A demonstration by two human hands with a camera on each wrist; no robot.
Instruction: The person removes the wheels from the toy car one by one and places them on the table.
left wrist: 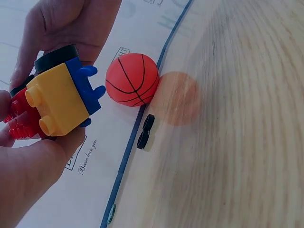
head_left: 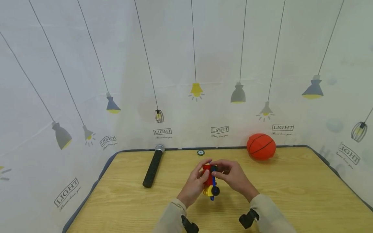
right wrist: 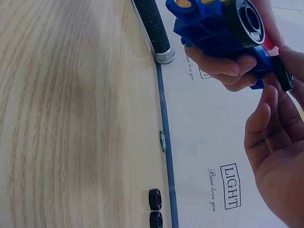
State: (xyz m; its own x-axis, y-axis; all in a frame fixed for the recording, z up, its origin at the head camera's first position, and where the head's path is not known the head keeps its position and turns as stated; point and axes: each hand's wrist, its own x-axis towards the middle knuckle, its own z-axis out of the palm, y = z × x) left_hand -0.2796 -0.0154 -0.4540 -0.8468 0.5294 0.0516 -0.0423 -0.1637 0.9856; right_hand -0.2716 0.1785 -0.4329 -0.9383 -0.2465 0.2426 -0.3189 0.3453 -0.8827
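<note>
- We see bright, even, diffuse light in the head view; no lamp source in frame.
- Shadows are soft: a faint one under the orange ball [head_left: 261, 146], a thin one beside the black cylinder [head_left: 152, 167].
- Mild sheen on the wooden table [head_left: 291, 194], no hard glare.
- Head view bends at the edges; the table rim curves.
- Left wrist view: table grain smeared by motion blur, ball [left wrist: 132, 80] fairly sharp, its reflection hazy.
- Right wrist view: bluish cast, the near hand [right wrist: 273, 156] soft, wood grain clear.
</note>
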